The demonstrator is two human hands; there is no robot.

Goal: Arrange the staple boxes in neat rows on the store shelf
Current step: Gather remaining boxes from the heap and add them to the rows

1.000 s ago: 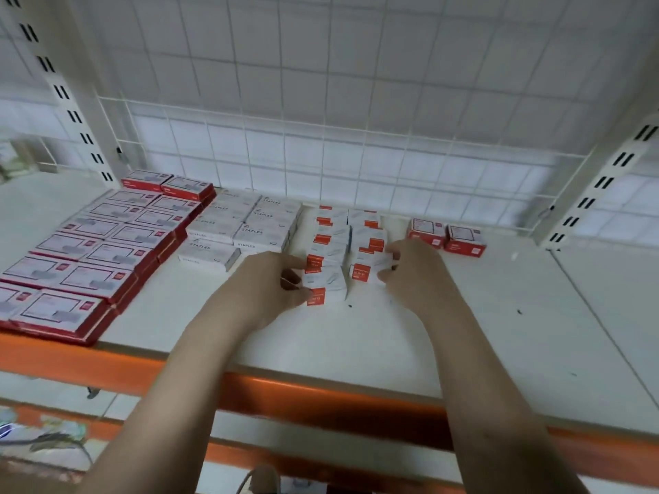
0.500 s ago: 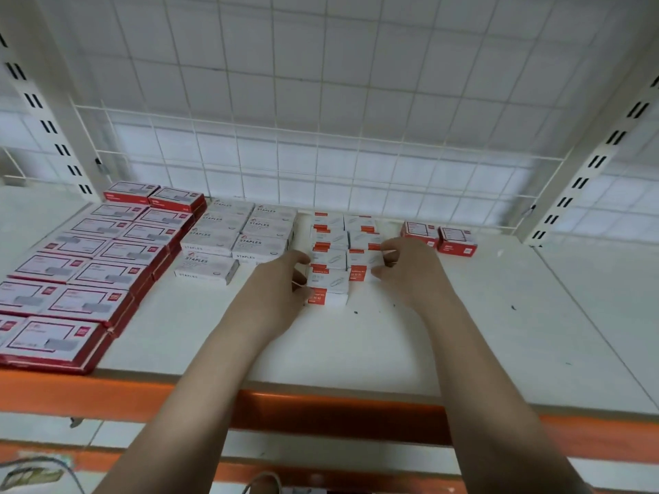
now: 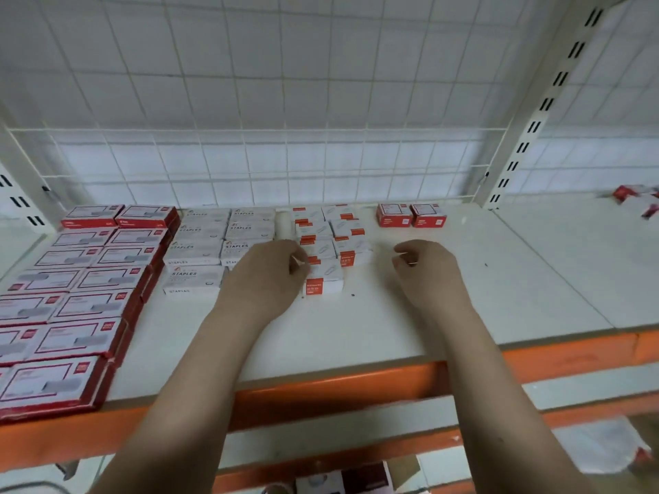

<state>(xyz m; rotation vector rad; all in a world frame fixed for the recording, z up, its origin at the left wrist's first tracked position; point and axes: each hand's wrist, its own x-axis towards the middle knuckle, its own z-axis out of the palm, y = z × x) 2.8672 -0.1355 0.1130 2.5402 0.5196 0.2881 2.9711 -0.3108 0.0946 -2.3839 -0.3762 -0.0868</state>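
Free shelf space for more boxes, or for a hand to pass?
Bare shelf lies right of the right hand, in front of the two small red boxes, and along the front edge between the forearms. Crowded: large red boxes, white STAPLES boxes and orange-labelled boxes by the left hand.

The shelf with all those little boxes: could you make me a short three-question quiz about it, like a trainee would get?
1. True or false: the right hand grips a box.
2. Which boxes lie nearest the left hand? A) the white-and-orange boxes B) the two small red boxes
3. Fill in: the white boxes bear the word ____.

Key: 1 false, it is apart from them; 2 A; 3 STAPLES.
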